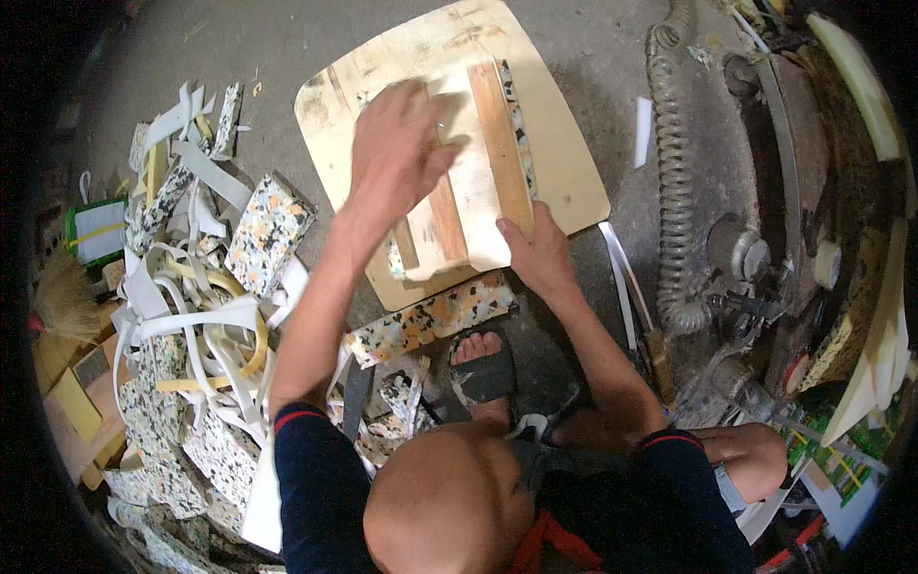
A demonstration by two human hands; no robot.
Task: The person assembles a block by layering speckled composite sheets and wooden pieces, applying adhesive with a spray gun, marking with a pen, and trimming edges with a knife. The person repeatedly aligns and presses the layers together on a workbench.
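Right hand (541, 256) is pinching panel (476, 206) at near corner, thumb on top; left hand (400, 143) is blurring over it, grip I cannot tell.

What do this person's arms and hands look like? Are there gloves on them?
No gloves show: the left hand, somewhat blurred, and right hand are bare, like the forearms. The short sleeves are dark navy with a red stripe.
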